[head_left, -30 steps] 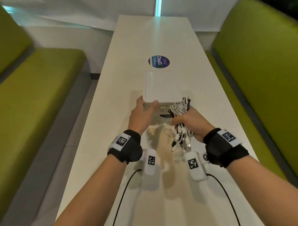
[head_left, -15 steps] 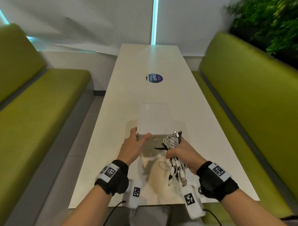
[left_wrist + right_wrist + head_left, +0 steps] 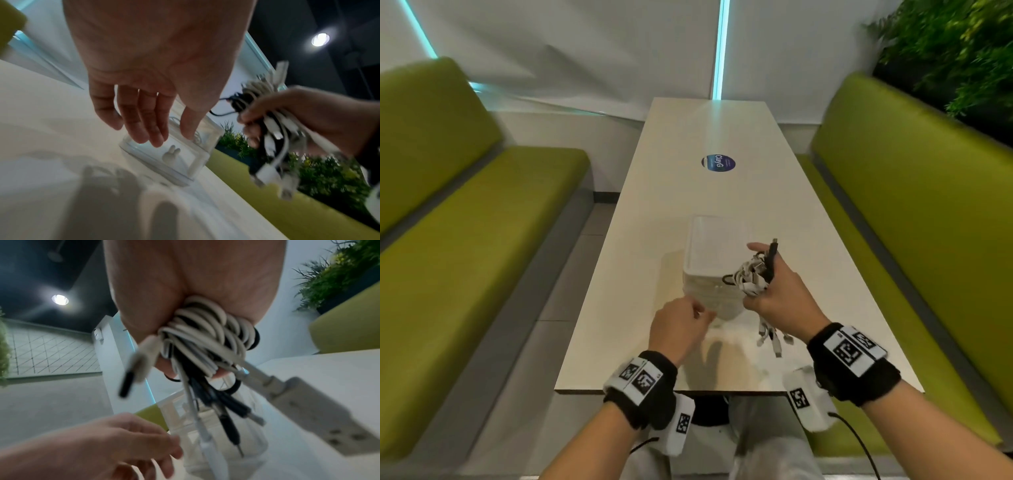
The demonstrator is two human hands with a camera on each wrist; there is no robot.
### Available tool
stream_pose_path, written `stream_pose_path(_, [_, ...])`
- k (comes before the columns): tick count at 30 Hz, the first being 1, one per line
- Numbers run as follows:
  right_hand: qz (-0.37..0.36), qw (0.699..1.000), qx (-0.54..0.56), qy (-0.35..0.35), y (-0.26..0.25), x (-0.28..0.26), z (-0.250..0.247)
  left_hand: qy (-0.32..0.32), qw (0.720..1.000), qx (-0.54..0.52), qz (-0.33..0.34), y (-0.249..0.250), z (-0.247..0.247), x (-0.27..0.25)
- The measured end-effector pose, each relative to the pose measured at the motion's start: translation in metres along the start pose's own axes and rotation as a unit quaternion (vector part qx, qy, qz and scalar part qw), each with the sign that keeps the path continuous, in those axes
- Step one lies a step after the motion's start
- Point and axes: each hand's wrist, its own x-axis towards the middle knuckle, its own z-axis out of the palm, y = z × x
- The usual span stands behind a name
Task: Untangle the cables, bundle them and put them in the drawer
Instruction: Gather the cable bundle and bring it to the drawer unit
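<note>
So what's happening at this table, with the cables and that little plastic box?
A person is tidying cables. Their right hand grips a bundle of white and black cables, plugs dangling below it. Their left hand reaches, empty, toward the front of a small clear drawer box on the white table, fingers near the drawer front with its little rabbit-shaped knob. The drawer looks closed, and the bundle is not yet in it.

A: What's around?
B: A white bench (image 3: 654, 240) with a round blue sticker (image 3: 718, 162), green sofas (image 3: 465, 246) on both sides.
A: Else?
B: Plants (image 3: 955, 58) far right, a ceiling lamp (image 3: 320, 39).
</note>
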Motion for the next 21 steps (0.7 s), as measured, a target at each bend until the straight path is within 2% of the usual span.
stream_pose_path(3, [0.002,1.0,-0.009,0.02,-0.014,0.02,0.005,0.007,0.999,0.047,-0.002,0.014,0.008,0.006])
stream_pose_path(7, [0.01,0.996,-0.089,-0.015,-0.022,0.048,0.01,0.036,0.994,0.102,0.003,0.026,0.014,0.014])
stream_pose_path(10, [0.045,0.997,-0.059,-0.025,-0.02,0.066,0.011,0.049,0.991,0.123,0.008,0.033,0.016,0.023])
stream_pose_path(13, [0.063,0.993,-0.077,-0.055,-0.021,0.081,0.011,0.068,0.984,0.16,0.024,0.034,0.015,0.031])
stream_pose_path(21, [0.094,0.976,-0.192,-0.042,-0.022,0.101,0.015,0.043,0.985,0.165,0.025,0.041,0.017,0.028])
